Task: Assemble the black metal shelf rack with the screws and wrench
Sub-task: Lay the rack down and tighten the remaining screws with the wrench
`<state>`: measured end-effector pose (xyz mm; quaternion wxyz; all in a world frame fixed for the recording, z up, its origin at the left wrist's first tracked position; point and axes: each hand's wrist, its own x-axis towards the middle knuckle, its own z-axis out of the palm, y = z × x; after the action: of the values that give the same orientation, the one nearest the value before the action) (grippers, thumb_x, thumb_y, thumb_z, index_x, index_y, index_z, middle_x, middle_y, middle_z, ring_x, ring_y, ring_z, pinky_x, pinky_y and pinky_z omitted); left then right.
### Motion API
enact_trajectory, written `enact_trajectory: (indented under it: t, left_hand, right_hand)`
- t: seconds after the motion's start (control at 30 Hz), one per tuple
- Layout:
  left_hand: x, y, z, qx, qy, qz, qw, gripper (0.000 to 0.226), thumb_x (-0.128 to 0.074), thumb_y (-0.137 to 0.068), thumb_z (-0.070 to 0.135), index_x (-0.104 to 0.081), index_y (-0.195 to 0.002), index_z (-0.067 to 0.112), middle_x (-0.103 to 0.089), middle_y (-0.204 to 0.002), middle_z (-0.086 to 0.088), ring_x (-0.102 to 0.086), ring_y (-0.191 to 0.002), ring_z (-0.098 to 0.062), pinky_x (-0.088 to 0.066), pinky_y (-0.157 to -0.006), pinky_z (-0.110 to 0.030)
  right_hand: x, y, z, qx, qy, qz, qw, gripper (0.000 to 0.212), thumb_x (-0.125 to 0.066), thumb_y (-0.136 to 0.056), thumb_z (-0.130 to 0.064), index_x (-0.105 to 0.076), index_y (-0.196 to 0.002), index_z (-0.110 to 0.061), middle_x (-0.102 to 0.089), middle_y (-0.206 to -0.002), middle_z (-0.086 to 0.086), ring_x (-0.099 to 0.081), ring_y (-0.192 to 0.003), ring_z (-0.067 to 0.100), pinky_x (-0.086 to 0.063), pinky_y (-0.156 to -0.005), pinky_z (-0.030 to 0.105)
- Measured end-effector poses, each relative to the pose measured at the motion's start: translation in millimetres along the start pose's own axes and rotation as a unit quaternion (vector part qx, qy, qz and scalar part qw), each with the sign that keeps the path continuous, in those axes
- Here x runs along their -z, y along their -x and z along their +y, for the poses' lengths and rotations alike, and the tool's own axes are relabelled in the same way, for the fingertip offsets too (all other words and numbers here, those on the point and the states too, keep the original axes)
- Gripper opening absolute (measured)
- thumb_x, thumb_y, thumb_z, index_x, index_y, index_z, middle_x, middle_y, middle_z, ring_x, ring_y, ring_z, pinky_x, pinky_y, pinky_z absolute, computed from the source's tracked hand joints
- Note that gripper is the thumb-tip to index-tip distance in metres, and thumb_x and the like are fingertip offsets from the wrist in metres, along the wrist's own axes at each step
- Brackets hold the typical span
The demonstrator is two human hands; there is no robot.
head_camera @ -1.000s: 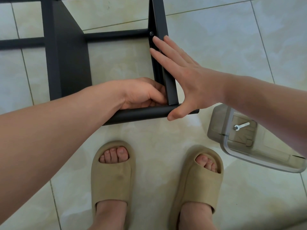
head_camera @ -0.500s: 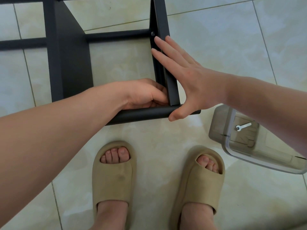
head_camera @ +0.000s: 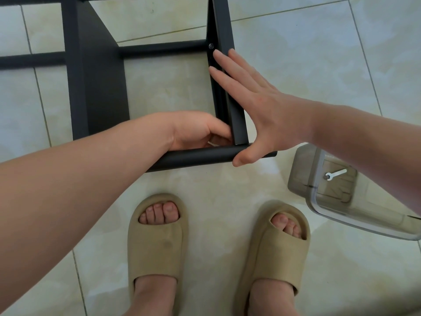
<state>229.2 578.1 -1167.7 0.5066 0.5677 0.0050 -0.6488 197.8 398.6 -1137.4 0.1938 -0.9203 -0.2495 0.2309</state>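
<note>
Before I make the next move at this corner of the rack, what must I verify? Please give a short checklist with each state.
1. Post steadied: ok, right hand lies flat on the post.
2. Bar meets post: ok, the bar touches the post's end.
3. Corner fastened: cannot tell, left hand covers it.
4. Upper screw present: ok.
5. Wrench found: ok, at the clear box.

Fingertips of the left hand (head_camera: 196,131) vanish behind the corner post (head_camera: 238,124) of the rack (head_camera: 100,87), their hold untellable; beyond that grip the rack runs off the top edge.
</note>
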Motion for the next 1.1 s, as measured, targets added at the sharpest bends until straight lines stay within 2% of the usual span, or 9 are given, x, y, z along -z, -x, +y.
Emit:
enact_trajectory:
  t: [0.1, 0.3, 0.4, 0.53, 0.7, 0.8, 0.87, 0.97, 1.1]
  left_hand:
    - [-1.0, -4.4, -3.3, -0.015, -0.053, 0.043, 0.998, 0.014, -0.058, -0.089, 0.003, -0.063, -0.076, 0.006, -0.062, -0.068, -0.008, -0.06, -0.054, -0.014, -0.048, -0.051, -0.018]
    - [0.0, -5.2, -3.4, -0.042, -0.019, 0.031, 0.998, 0.014, -0.053, -0.09, -0.008, -0.062, -0.083, -0.001, -0.06, -0.072, -0.013, -0.061, -0.057, -0.015, -0.051, -0.055, -0.02]
    - [-0.2, -4.5, -3.4, -0.044, -0.004, 0.017, 0.999, 0.015, -0.05, -0.091, -0.01, -0.061, -0.1, -0.005, -0.06, -0.086, -0.017, -0.063, -0.065, -0.019, -0.054, -0.061, -0.022]
    - [0.7, -2.1, -2.0, -0.039, 0.025, -0.015, 0.999, 0.022, -0.048, -0.091, -0.011, -0.06, -0.108, -0.003, -0.065, -0.088, -0.015, -0.069, -0.07, -0.017, -0.056, -0.064, -0.024]
    - [5.9, -1.1, -3.2, -0.003, 0.032, -0.049, 0.998, 0.044, -0.055, -0.079, -0.003, -0.056, -0.123, 0.001, -0.059, -0.11, -0.018, -0.059, -0.096, -0.028, -0.052, -0.082, -0.031]
    - [1.8, -2.5, -1.9, -0.005, -0.025, -0.007, 1.0, 0.017, -0.051, -0.092, 0.003, -0.064, -0.101, 0.004, -0.064, -0.09, -0.01, -0.062, -0.08, -0.019, -0.05, -0.076, -0.03]
    - [-1.0, -4.6, -2.2, -0.03, -0.062, 0.032, 0.997, 0.012, -0.053, -0.092, 0.0, -0.065, -0.095, 0.002, -0.064, -0.079, -0.008, -0.063, -0.067, -0.015, -0.052, -0.066, -0.024]
    - [-2.0, -5.6, -3.4, -0.051, -0.035, 0.038, 0.997, 0.012, -0.052, -0.091, -0.008, -0.061, -0.097, -0.003, -0.061, -0.076, -0.013, -0.062, -0.058, -0.014, -0.052, -0.057, -0.019]
    - [-0.4, -4.0, -2.7, -0.053, -0.003, 0.01, 0.999, 0.017, -0.049, -0.091, -0.011, -0.059, -0.103, -0.005, -0.06, -0.077, -0.014, -0.063, -0.057, -0.014, -0.052, -0.056, -0.02]
  right_hand:
    - [0.2, -0.4, -0.3, 0.0, -0.003, -0.001, 1.0, 0.143, -0.064, -0.057, -0.082, 0.007, -0.161, -0.015, 0.02, -0.167, 0.004, 0.023, -0.153, 0.021, -0.003, -0.125, 0.055]
    - [0.8, -0.4, -0.9, -0.001, -0.002, -0.003, 1.0, 0.143, -0.065, -0.057, -0.081, 0.007, -0.162, -0.015, 0.02, -0.167, 0.004, 0.023, -0.153, 0.022, -0.004, -0.125, 0.058]
    - [1.1, -0.2, -1.3, 0.0, -0.004, -0.004, 1.0, 0.143, -0.065, -0.057, -0.081, 0.007, -0.162, -0.015, 0.02, -0.167, 0.005, 0.023, -0.153, 0.023, -0.003, -0.125, 0.058]
    - [1.1, -0.3, -1.7, -0.001, -0.002, -0.005, 1.0, 0.144, -0.064, -0.056, -0.081, 0.006, -0.162, -0.015, 0.02, -0.167, 0.005, 0.023, -0.153, 0.022, -0.004, -0.124, 0.058]
    - [1.1, -0.3, -1.6, -0.001, 0.003, -0.004, 1.0, 0.143, -0.064, -0.057, -0.082, 0.006, -0.162, -0.015, 0.02, -0.168, 0.005, 0.023, -0.153, 0.023, -0.003, -0.124, 0.059]
    - [1.3, -0.4, -2.3, -0.003, 0.004, -0.007, 1.0, 0.143, -0.064, -0.057, -0.082, 0.007, -0.162, -0.015, 0.02, -0.167, 0.004, 0.024, -0.153, 0.023, -0.002, -0.124, 0.059]
    - [1.5, -0.6, -2.8, -0.004, 0.004, -0.009, 1.0, 0.143, -0.063, -0.056, -0.082, 0.007, -0.162, -0.015, 0.021, -0.167, 0.004, 0.024, -0.153, 0.023, -0.002, -0.124, 0.059]
    - [2.3, -0.2, -3.4, -0.008, 0.006, -0.012, 1.0, 0.143, -0.063, -0.056, -0.082, 0.008, -0.161, -0.015, 0.022, -0.167, 0.003, 0.025, -0.153, 0.022, -0.001, -0.124, 0.059]
    - [4.0, 0.3, -4.4, -0.011, 0.011, -0.02, 1.0, 0.143, -0.062, -0.056, -0.083, 0.008, -0.161, -0.015, 0.023, -0.167, 0.003, 0.025, -0.152, 0.021, -0.002, -0.124, 0.058]
